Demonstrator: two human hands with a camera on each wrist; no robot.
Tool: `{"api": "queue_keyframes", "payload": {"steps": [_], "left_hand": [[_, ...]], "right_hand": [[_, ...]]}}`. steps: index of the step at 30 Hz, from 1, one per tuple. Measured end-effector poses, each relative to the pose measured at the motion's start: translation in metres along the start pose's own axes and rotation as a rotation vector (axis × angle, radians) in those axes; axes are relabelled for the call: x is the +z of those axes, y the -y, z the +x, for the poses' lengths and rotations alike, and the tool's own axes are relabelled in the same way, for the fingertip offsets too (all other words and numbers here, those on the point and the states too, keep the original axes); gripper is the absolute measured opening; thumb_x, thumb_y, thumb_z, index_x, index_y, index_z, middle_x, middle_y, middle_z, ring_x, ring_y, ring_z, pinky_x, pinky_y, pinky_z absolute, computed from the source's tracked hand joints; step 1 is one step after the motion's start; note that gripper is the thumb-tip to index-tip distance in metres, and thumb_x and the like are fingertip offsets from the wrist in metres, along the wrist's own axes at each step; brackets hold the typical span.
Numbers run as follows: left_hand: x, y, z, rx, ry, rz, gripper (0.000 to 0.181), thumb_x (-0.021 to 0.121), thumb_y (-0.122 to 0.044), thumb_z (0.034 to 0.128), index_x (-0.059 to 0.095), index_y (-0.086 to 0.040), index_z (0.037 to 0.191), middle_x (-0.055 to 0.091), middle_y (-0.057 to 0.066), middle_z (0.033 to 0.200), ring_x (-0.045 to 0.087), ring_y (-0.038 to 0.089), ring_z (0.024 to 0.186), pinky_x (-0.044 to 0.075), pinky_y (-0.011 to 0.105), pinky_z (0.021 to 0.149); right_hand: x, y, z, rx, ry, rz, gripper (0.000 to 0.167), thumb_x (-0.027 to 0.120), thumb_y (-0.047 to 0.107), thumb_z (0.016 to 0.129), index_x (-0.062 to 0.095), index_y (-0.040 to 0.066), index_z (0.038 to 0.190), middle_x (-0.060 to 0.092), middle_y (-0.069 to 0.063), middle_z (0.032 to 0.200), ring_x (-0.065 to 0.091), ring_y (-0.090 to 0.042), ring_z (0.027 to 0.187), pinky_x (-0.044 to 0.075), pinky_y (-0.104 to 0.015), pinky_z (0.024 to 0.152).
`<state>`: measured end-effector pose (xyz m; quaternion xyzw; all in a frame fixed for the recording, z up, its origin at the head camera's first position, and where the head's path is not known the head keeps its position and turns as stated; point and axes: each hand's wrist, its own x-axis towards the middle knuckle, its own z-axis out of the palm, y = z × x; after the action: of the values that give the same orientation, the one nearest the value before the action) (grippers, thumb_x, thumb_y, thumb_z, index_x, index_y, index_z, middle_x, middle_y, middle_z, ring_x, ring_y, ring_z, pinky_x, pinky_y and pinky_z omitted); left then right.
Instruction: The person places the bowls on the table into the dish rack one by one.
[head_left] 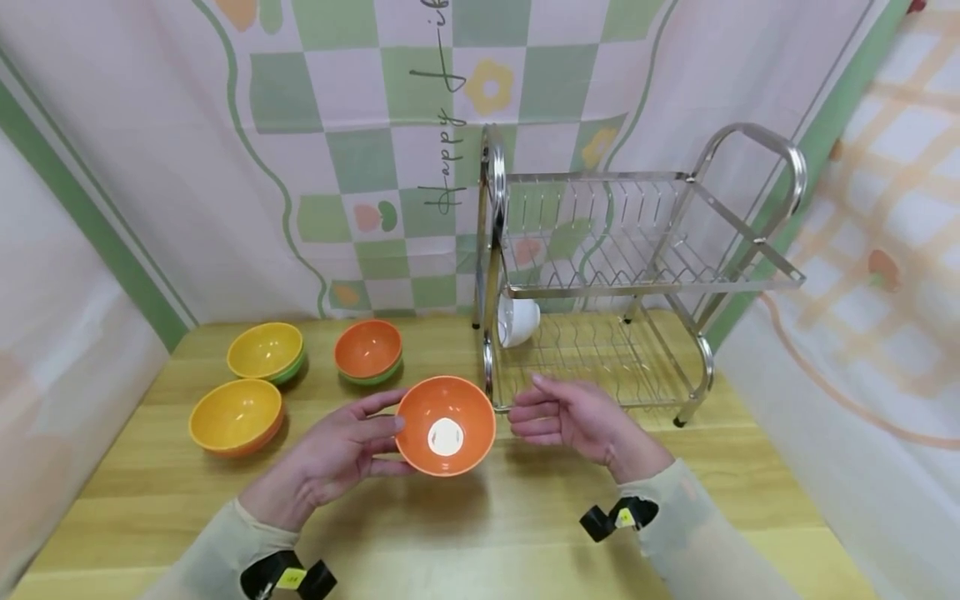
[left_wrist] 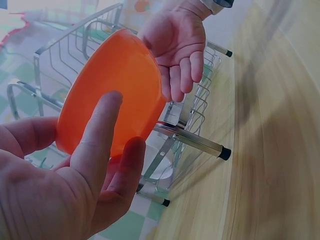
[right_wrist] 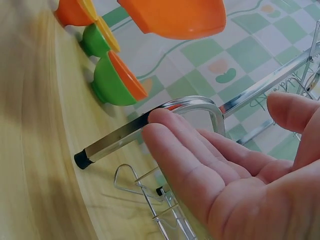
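Observation:
My left hand (head_left: 341, 450) grips an orange bowl (head_left: 446, 457) by its left side, above the table. The bowl's glossy inside faces the head camera; in the left wrist view its smooth outer side (left_wrist: 131, 75) shows, with fingers spread along it. Just right of the bowl, apart from it, my right hand (head_left: 573, 421) is held with relaxed fingers and nothing in it. A two-tier metal dish rack (head_left: 645, 292) stands behind the right hand. Inside its lower tier, at the left end, a white bowl (head_left: 519, 321) sits on its side.
On the table (head_left: 420, 550) at left are a yellow bowl with a green outside (head_left: 264, 350), a yellow bowl with an orange outside (head_left: 236, 414), and an orange bowl with a green outside (head_left: 368, 350). A patterned cloth (head_left: 330, 167) hangs behind.

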<state>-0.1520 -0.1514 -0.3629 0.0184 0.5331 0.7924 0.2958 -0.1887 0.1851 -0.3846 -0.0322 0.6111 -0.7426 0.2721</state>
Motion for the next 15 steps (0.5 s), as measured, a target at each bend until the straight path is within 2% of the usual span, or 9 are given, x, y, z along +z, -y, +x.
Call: {"api": "queue_keyframes", "payload": {"steps": [5, 15], "left_hand": [[0.001, -0.002, 0.009, 0.013, 0.009, 0.003, 0.063, 0.058, -0.005, 0.0995, 0.027, 0.001, 0.154, 0.06, 0.022, 0.124, 0.065, 0.034, 0.102, 0.056, 0.051, 0.087], [0.0, 0.006, 0.014, 0.024, 0.028, -0.026, 0.064, 0.059, -0.005, 0.0992, 0.026, 0.003, 0.153, 0.06, 0.022, 0.123, 0.065, 0.034, 0.102, 0.055, 0.053, 0.087]], "right_hand": [[-0.004, 0.0, 0.002, -0.003, -0.004, 0.011, 0.075, 0.058, 0.044, 0.1, 0.041, -0.02, 0.134, 0.057, -0.034, 0.125, 0.058, -0.05, 0.112, 0.046, -0.058, 0.098], [-0.005, -0.009, -0.003, 0.009, 0.01, 0.026, 0.075, 0.057, 0.042, 0.1, 0.038, -0.022, 0.135, 0.057, -0.034, 0.126, 0.06, -0.048, 0.11, 0.049, -0.055, 0.096]]}}
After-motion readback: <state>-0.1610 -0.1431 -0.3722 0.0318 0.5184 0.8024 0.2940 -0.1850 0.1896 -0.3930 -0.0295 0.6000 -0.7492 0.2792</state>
